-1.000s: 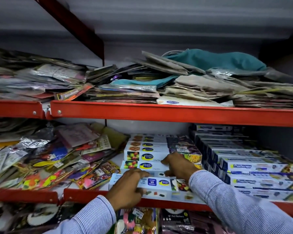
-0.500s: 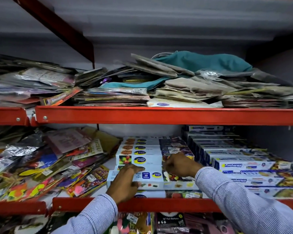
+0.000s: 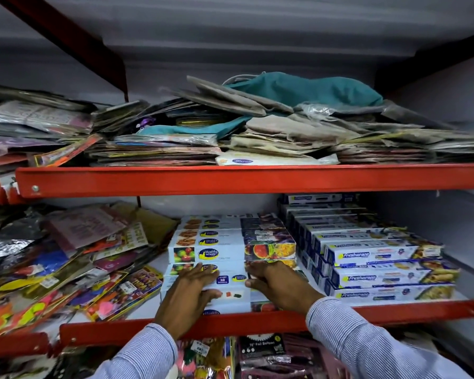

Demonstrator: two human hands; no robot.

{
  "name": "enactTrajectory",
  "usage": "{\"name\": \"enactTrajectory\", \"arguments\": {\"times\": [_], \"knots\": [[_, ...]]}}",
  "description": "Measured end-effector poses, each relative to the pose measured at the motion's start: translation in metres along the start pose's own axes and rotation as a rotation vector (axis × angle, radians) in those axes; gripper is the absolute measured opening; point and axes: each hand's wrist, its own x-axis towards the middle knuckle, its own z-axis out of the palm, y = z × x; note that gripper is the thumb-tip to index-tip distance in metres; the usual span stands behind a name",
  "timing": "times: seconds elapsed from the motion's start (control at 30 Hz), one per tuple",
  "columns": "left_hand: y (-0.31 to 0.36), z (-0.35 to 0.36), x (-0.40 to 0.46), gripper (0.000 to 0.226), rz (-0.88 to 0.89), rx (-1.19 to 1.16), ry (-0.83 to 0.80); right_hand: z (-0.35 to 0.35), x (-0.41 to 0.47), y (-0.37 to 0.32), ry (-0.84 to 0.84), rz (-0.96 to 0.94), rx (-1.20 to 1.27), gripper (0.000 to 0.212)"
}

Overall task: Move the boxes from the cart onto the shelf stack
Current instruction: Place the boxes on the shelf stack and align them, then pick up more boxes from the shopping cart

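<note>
A stack of long white wrap boxes (image 3: 211, 242) with fruit pictures fills the middle of the lower red shelf (image 3: 257, 322). The nearest white box (image 3: 231, 294) lies at the stack's front, just behind the shelf lip. My left hand (image 3: 189, 294) lies over its left half, fingers on top and thumb against the front face. My right hand (image 3: 279, 288) curls over its right half. Both sleeves are striped blue. The cart is out of view.
Blue-and-white wrap boxes (image 3: 381, 269) are stacked in steps right beside the white stack. Loose colourful packets (image 3: 66, 269) are heaped to the left. The upper red beam (image 3: 230, 179) carries piles of flat bags and teal cloth. More packets hang below the shelf.
Both hands have stayed on the front white box. My right hand has come down and nearer, from the stack behind onto the box's right half. The view has tilted slightly.
</note>
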Motion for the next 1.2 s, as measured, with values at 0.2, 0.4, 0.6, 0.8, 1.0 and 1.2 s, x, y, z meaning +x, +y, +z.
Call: {"name": "enactTrajectory", "arguments": {"times": [0.2, 0.4, 0.6, 0.8, 1.0, 1.2], "knots": [[0.001, 0.006, 0.001, 0.044, -0.011, 0.045, -0.015, -0.002, 0.004, 0.002, -0.024, 0.012, -0.019, 0.048], [0.010, 0.002, -0.008, 0.052, -0.008, 0.243, -0.058, -0.003, -0.005, -0.005, -0.024, 0.031, -0.039, 0.041], [0.035, -0.001, -0.069, 0.064, 0.110, 0.329, 0.002, 0.020, -0.060, -0.024, 0.150, 0.034, -0.087, 0.063], [0.040, 0.023, -0.161, 0.069, 0.111, 0.297, -0.097, 0.085, -0.154, -0.035, 0.154, 0.097, -0.089, 0.067], [0.035, 0.066, -0.268, 0.066, -0.039, 0.190, -0.355, 0.165, -0.233, -0.028, 0.006, 0.228, 0.028, 0.062], [0.028, 0.137, -0.375, 0.058, -0.253, 0.103, -0.789, 0.273, -0.302, -0.013, -0.341, 0.353, 0.110, 0.058]]}}
